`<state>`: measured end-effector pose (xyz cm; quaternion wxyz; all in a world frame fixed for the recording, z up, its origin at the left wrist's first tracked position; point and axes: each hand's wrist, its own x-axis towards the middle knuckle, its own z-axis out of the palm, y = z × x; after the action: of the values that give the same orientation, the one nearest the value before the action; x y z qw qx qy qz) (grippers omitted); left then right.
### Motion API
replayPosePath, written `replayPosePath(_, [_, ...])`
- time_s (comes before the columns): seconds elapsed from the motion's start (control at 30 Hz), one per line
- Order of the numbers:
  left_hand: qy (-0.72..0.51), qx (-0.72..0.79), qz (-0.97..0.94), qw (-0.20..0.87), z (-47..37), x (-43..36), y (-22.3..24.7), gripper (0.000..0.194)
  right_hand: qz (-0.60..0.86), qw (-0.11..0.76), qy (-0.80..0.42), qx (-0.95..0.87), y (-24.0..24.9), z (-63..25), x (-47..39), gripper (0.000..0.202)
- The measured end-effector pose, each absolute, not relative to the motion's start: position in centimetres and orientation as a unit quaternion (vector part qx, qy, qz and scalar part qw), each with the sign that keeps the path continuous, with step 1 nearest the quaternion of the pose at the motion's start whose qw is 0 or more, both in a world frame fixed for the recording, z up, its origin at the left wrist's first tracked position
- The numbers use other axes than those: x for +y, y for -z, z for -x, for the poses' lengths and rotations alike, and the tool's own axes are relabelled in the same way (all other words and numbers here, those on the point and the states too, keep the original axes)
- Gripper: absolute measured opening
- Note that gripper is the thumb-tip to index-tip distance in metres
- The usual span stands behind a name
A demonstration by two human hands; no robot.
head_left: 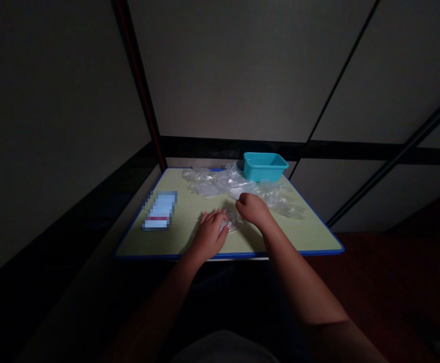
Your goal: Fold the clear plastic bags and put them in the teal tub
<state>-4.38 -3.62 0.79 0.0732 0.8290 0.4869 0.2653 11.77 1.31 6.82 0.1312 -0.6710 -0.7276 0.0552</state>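
Left hand (213, 233): fingers loosely spread over clear plastic (235, 223). Right hand (252, 207): fingers curled in, any hold hidden. Plastic looks light, limp, slippery; best pinched at its edge. Beyond the fingers, crumpled plastic (208, 185), then turquoise tub (264, 174).

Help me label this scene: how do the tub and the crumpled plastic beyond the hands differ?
The tub is turquoise; the crumpled plastic is clear. The tub stands as a neat box; the crumpled plastic lies loosely spread. Both are on the table.
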Motion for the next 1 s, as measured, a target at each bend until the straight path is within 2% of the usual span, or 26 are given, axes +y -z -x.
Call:
replayPosePath(0.2, [-0.236,0.541,-0.807,0.021,7.3,-3.3,-1.1,0.031,0.664,0.103,-0.032,-0.74,-7.2,-11.0,0.4,0.028])
replayPosePath(0.37, [-0.198,0.511,-0.834,0.058,9.3,-2.8,0.0,0.032,0.654,0.077,-0.009,-0.753,-7.2,-9.9,-0.8,0.026])
replayPosePath(0.6, [-0.251,0.472,-0.838,0.11,10.1,-2.6,1.5,0.047,0.627,0.072,-0.007,-0.776,-6.2,-8.1,-2.0,0.024])
replayPosePath(0.7, [-0.287,0.466,-0.827,0.129,10.2,-2.5,1.6,0.042,0.62,0.067,-0.001,-0.781,-5.8,-7.3,-2.3,0.024])
replayPosePath(0.9, [-0.307,0.455,-0.826,0.128,10.3,-2.6,1.4,0.019,0.619,0.058,0.002,-0.783,-5.3,-6.3,-2.2,0.024])
replayPosePath(1.0, [-0.315,0.444,-0.831,0.113,10.4,-2.7,1.0,0.016,0.625,0.063,0.017,-0.778,-5.2,-6.3,-2.2,0.023])
